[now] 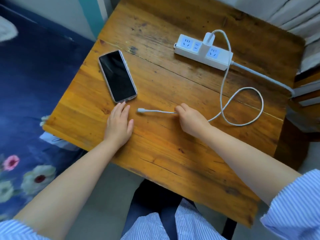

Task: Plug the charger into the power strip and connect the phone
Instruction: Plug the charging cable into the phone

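A white power strip (220,58) lies at the back right of the wooden table (155,144). A white charger (207,43) stands plugged into it. Its white cable (242,108) runs down, loops on the table and ends in a free connector (141,110). My right hand (190,119) pinches the cable a short way behind that connector. A black-screened phone (117,76) in a clear case lies face up at the left. My left hand (119,124) rests flat, fingertips touching the phone's near end, holding nothing.
The strip's grey cord (265,77) runs off the table's right edge. A bed with a dark blue flowered cover (34,101) lies along the left. Folded cloth and furniture (304,32) stand at the back right.
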Tool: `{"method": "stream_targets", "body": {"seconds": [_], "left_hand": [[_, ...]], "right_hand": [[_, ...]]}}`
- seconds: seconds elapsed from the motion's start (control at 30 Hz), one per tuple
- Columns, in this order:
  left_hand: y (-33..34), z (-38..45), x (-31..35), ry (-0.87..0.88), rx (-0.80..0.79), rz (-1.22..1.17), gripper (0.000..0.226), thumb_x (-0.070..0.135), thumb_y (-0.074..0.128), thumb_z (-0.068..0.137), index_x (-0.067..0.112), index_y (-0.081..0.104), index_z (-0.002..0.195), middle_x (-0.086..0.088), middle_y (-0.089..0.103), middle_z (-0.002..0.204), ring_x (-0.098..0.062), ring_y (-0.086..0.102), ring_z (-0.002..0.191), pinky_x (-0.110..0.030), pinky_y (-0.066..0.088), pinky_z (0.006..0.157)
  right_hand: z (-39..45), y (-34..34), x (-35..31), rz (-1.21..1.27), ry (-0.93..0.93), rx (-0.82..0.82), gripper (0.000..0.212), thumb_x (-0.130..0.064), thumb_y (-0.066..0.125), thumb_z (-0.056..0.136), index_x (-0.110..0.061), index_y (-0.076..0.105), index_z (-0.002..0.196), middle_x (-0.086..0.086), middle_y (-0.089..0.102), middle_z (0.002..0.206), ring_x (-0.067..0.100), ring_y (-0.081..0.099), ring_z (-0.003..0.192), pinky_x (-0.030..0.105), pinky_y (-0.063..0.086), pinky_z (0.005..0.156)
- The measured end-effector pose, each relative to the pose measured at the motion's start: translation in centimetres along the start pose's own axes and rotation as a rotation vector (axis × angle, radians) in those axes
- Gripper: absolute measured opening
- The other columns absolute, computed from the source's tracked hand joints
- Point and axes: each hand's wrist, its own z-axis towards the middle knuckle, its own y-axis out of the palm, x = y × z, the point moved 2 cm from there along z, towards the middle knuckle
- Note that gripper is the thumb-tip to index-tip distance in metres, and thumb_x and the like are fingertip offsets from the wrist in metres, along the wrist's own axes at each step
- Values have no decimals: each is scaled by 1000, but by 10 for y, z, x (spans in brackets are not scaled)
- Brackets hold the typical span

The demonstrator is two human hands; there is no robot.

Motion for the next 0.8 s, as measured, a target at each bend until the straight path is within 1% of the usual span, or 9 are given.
{"method": "stream_targets", "body": {"seconds": [0.07, 0.17, 0.27, 0.37, 0.5, 0.6, 0.63, 0.7, 0.8], "left_hand": [[-8, -3, -9, -88, 49, -104, 47, 15, 45, 92, 1, 34, 136, -18, 33, 146, -30, 25, 137, -41, 22, 113], [-26, 8, -23, -204, 148, -235, 46, 15, 42, 93, 3, 32, 137, -17, 35, 144, -29, 30, 134, -38, 27, 110], [-33, 22, -23, -284, 138, -275, 51, 19, 44, 93, 7, 27, 140, -15, 31, 147, -28, 28, 135, -40, 29, 110], [-34, 34, -14, -410, 108, -335, 63, 29, 51, 90, 9, 22, 141, -15, 29, 148, -30, 27, 135, -42, 31, 109], [-19, 38, 8, -504, 33, -309, 81, 43, 62, 79, 8, 21, 140, -19, 35, 141, -34, 29, 130, -42, 30, 108], [-20, 51, 18, -601, -10, -223, 99, 53, 66, 71, 6, 14, 141, -18, 31, 142, -34, 28, 130, -42, 33, 105], [-18, 50, 21, -641, 18, -222, 103, 54, 67, 69, 5, 12, 141, -18, 31, 142, -34, 28, 130, -43, 35, 103], [-25, 114, 37, -610, 62, -144, 106, 56, 69, 66, 2, 15, 139, -18, 32, 141, -33, 29, 128, -43, 38, 100], [-29, 119, 29, -718, 76, -122, 106, 56, 71, 63, -1, 21, 137, -18, 34, 139, -32, 32, 126, -42, 40, 98]], "right_hand": [[6, 1, -4, 30, 108, 28, 35, 8, 40, 82, -1, 44, 116, 22, 48, 111, 39, 52, 93, 42, 41, 67], [20, 3, -13, -51, 167, 145, 31, 2, 45, 80, 2, 48, 110, 22, 50, 110, 38, 46, 100, 42, 40, 75], [24, 7, -25, -8, 122, 203, 37, -5, 52, 81, 4, 46, 117, 25, 51, 119, 38, 45, 110, 45, 38, 89], [29, 11, -38, 55, 95, 191, 42, -10, 54, 85, 3, 42, 123, 24, 50, 125, 38, 45, 114, 46, 38, 93], [33, 12, -51, 53, 95, 146, 26, -15, 49, 89, -1, 51, 111, 19, 54, 113, 34, 46, 105, 41, 39, 82], [41, 13, -56, 95, 113, 123, 21, -8, 43, 91, 3, 59, 99, 20, 57, 101, 33, 48, 96, 38, 37, 71], [36, 13, -54, 196, 162, 135, 22, -6, 42, 90, 4, 61, 97, 22, 57, 99, 34, 49, 95, 39, 38, 71], [77, -3, -25, 416, 309, 237, 20, -5, 45, 89, 5, 61, 95, 25, 59, 97, 36, 51, 93, 38, 40, 74], [76, -10, -21, 585, 392, 140, 16, -6, 48, 87, 0, 61, 94, 20, 63, 92, 31, 53, 84, 27, 34, 63]]}}
